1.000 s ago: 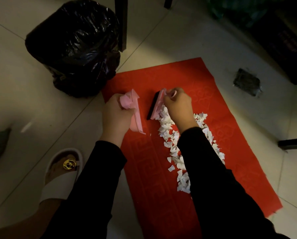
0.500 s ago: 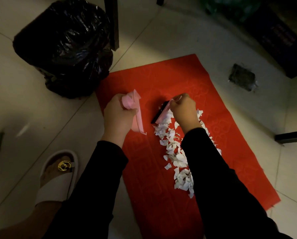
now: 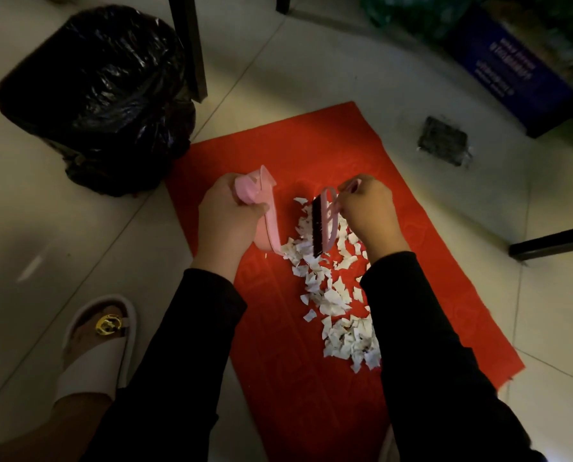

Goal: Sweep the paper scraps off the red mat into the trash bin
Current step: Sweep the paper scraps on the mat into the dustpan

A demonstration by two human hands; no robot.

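On the floor: a flat rectangular red mat (image 3: 311, 155) with an embossed pattern is laid on pale glossy floor tiles (image 3: 45, 211), angled from upper left to lower right.
Scraps: a long heap of small torn white paper scraps (image 3: 328, 295) is spread down the middle of the mat, from between the hands to beside the right sleeve.
Left hand (image 3: 226, 221): fingers are curled round the handle of a small pink plastic dustpan (image 3: 266, 215); the pan is held tilted on edge, its lip lowered to the mat at the left margin of the heap.
Right hand (image 3: 366, 211): fingers are closed round the loop handle of a small pink hand brush with dark bristles (image 3: 323, 225); the bristles are set against the upper end of the heap, facing the dustpan.
Gap between tools: narrow, with a few scraps seen lying in it.
Bin: a trash bin lined with a crinkled black plastic bag (image 3: 95, 95) is stood off the mat, near its upper left corner.
Sleeves: both forearms are covered in black sleeves (image 3: 185, 345).
Foot: a white slipper with a gold buckle (image 3: 98, 341) is seen on the tiles at lower left, apart from the mat.
Surroundings: a dark upright furniture leg (image 3: 188, 45) is seen just beside the bin; a dark square patch (image 3: 443, 141) is noted on the tiles right of the mat; a blue printed box (image 3: 511, 61) is seen at upper right.
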